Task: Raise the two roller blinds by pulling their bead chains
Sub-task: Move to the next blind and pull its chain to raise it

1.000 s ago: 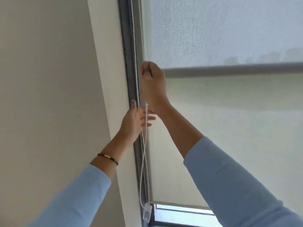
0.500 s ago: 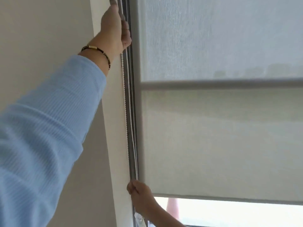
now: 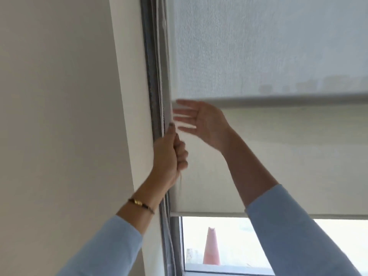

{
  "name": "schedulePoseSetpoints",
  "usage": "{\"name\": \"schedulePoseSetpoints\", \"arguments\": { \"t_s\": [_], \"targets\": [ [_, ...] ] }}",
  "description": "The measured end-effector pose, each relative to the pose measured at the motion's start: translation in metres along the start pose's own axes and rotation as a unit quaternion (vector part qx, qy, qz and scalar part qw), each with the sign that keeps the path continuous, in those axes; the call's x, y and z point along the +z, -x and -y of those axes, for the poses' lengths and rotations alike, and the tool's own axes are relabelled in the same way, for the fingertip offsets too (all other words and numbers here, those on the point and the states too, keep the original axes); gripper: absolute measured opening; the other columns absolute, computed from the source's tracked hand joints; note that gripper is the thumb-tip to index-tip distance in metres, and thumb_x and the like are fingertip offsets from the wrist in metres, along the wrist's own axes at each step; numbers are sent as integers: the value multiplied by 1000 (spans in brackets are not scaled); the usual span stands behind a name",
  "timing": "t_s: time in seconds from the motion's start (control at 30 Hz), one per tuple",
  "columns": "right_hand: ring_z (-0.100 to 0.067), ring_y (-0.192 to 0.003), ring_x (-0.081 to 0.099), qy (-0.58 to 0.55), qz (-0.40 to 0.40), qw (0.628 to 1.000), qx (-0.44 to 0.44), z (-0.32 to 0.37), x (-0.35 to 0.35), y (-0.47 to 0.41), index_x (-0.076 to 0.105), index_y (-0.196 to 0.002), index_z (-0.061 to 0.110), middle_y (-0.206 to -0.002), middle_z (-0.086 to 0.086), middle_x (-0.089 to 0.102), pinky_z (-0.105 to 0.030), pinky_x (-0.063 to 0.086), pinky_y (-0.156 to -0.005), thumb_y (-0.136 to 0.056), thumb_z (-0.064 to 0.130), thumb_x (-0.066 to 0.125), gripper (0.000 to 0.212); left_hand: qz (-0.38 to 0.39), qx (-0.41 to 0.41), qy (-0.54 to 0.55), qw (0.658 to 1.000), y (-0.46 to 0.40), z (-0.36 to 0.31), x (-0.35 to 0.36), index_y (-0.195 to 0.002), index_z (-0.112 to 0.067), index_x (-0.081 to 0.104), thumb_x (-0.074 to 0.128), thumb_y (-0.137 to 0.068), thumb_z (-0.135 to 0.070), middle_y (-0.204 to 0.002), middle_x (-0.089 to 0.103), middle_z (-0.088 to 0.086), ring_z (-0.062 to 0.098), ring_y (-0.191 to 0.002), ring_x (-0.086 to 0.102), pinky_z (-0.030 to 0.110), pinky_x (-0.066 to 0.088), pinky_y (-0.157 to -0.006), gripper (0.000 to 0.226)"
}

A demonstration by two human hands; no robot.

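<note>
Two roller blinds hang over the window. The sheer grey blind (image 3: pixel 268 46) ends in a bottom bar about halfway up. The cream opaque blind (image 3: pixel 298 156) hangs lower, its bottom bar (image 3: pixel 209 214) just above the open glass. A white bead chain (image 3: pixel 161 76) runs down the dark left frame. My left hand (image 3: pixel 169 154) is closed in a fist on the chain, thumb up. My right hand (image 3: pixel 201 122) is blurred, fingers spread, just right of the chain and holding nothing.
The beige wall (image 3: pixel 59 116) and the white window reveal (image 3: pixel 129 96) fill the left side. Below the cream blind, bright glass shows a reddish cone-shaped tower (image 3: pixel 211 246) outside. Light blue sleeves cover both forearms.
My left hand has come down from the top of the frame with the chain. My right hand has let go low down and risen, open. The cream blind's bottom bar sits higher.
</note>
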State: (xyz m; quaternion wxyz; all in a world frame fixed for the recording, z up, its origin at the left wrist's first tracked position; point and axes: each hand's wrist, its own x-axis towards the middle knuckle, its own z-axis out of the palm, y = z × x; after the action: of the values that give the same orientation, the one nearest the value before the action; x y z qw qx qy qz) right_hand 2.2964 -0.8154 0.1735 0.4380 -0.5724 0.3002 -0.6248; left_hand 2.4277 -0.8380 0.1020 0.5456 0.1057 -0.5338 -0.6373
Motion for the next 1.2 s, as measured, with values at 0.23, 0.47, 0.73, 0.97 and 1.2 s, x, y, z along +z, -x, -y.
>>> {"name": "schedulePoseSetpoints", "arguments": {
  "t_s": [0.23, 0.47, 0.73, 0.97, 1.2],
  "targets": [
    [-20, -64, 58, 20, -68, 996, -53, 65, 47, -40, 64, -110, 6, -80, -8, 61, -31, 53, -61, -105, 18, 42, 25, -11, -173, -58, 983, 81, 136, -61, -54, -26, 31, 64, -83, -67, -47, 23, -5, 10, -35, 16, 14, 18, -37, 60],
    [-9, -38, 29, 135, -167, 970, -114, 22, 52, -42, 49, -73, 17, -55, -1, 35, -21, 21, -41, -104, 6, 31, 38, -49, -300, -147, 942, 136, 192, -81, -41, -19, 33, 51, -103, -35, -40, 27, 2, 11, -29, 26, 21, 19, -41, 67],
    [-11, -46, 30, 193, -152, 962, -117, -66, 47, 9, 51, -78, 10, -56, -1, 36, -28, 26, -46, -106, 4, 32, 34, 86, -283, -276, 914, 84, 145, -92, -65, -15, 71, 41, -101, -44, -64, 66, 4, 13, -55, 58, 24, 47, -57, 55],
    [-2, -43, 36, 213, -172, 956, -106, -92, 35, 17, 48, -65, 23, -46, 14, 42, -17, 29, -44, -98, -1, 35, 43, -45, -131, -146, 980, -14, 50, -49, -113, 1, 63, 32, -109, -20, -101, 74, 22, 26, -90, 71, 34, 60, -72, 38],
    [-16, -54, 33, 242, -186, 945, -116, -101, 23, 21, 46, -71, 16, -60, 2, 38, -30, 28, -52, -88, 12, 34, 21, 118, 14, -96, 988, -101, -79, 26, -87, -15, 78, 23, -103, -56, -82, 77, 4, 21, -78, 73, 35, 61, -72, 71]
  ]
}}
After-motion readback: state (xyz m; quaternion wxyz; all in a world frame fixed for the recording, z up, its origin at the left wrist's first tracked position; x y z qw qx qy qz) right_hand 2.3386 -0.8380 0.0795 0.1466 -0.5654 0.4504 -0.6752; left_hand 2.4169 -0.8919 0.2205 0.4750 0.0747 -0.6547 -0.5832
